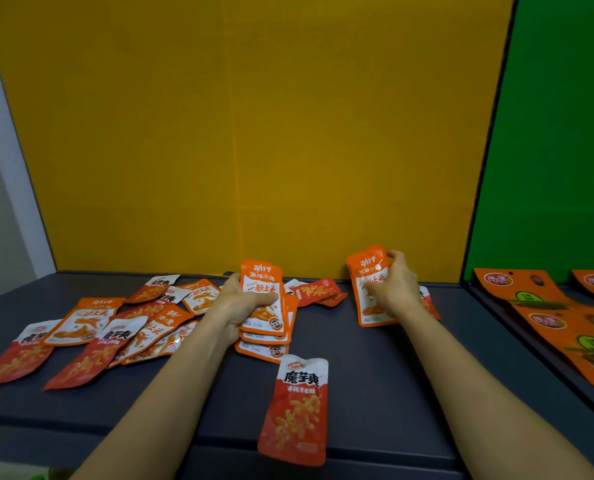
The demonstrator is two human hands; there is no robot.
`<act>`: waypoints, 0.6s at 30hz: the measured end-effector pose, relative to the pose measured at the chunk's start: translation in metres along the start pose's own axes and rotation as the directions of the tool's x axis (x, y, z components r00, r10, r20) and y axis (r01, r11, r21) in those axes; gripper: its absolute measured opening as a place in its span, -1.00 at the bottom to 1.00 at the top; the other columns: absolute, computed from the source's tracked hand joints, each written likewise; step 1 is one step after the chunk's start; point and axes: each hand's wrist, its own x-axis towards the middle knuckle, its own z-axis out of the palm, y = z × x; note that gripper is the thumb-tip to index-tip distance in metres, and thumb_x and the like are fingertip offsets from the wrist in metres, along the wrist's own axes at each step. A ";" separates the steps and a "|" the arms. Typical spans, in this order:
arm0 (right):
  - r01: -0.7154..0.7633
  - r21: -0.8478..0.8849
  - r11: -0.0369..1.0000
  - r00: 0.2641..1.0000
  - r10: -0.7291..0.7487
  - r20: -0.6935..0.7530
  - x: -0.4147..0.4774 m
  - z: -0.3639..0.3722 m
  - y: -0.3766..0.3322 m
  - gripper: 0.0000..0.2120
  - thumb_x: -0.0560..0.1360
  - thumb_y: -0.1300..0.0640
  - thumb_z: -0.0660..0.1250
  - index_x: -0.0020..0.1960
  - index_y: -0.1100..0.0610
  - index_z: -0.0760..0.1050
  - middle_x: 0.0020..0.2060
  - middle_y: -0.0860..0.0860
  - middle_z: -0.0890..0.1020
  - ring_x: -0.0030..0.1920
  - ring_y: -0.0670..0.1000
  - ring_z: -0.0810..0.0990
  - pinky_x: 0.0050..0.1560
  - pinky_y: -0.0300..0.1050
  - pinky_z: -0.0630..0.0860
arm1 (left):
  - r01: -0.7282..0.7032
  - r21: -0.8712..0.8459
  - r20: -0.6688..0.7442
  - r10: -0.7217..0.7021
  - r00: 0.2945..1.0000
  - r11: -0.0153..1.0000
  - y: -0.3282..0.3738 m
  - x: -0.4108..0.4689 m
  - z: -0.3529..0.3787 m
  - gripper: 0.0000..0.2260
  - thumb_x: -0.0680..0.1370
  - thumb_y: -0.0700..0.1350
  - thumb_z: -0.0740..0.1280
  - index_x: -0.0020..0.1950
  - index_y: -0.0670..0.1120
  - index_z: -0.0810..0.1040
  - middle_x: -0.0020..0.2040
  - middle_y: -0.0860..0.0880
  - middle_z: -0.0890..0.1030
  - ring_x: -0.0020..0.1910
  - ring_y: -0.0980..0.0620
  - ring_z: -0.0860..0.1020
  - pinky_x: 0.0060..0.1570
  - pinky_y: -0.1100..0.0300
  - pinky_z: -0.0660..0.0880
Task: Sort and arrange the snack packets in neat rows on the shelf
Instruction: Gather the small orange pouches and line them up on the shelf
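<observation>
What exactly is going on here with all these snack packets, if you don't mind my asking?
A person is sorting snack packets on a dark shelf. The left hand holds a stack of orange packets, and the right hand holds one more orange packet upright. A jumbled pile of mixed packets lies at the left, unsorted, and a single red packet lies near the front edge. No neat rows yet.

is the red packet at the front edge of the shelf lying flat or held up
Lying flat. The red packet rests face up on the dark shelf, apart from both hands, its lower end at the front edge.
</observation>
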 end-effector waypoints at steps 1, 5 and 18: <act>-0.022 0.032 0.999 1.000 0.022 -0.012 -0.001 -0.002 -0.002 -0.32 0.42 0.25 0.42 0.44 0.15 0.16 0.31 0.18 0.45 0.28 0.18 0.48 0.18 0.05 0.46 | -0.013 -0.008 -0.007 0.013 1.000 1.000 -0.001 0.001 0.000 -0.59 0.40 -0.35 0.42 0.18 -0.16 0.38 -0.05 -0.18 0.60 -0.24 -0.09 0.60 -0.33 0.07 0.53; -0.064 0.186 0.980 0.996 0.075 -0.050 -0.004 -0.010 -0.006 -0.54 0.42 0.23 0.43 0.28 0.20 0.39 0.21 0.17 0.55 0.19 0.16 0.55 0.17 0.08 0.46 | -0.044 -0.046 -0.077 0.040 0.996 0.998 0.000 0.006 -0.003 -0.60 0.41 -0.33 0.42 0.20 -0.25 0.40 0.12 -0.27 0.58 -0.27 -0.09 0.59 -0.39 0.11 0.54; -0.133 0.762 0.634 0.990 0.054 0.128 -0.075 -0.118 0.010 -0.85 0.50 0.31 0.29 0.05 0.20 0.49 -0.13 0.09 0.65 -0.33 -0.02 0.69 -0.28 -0.10 0.64 | 0.010 -0.449 0.156 0.068 0.985 0.894 0.060 -0.050 0.034 -0.91 0.48 -0.21 0.34 -0.02 -0.12 0.54 -0.39 -0.10 0.69 -0.41 -0.02 0.67 -0.40 -0.04 0.62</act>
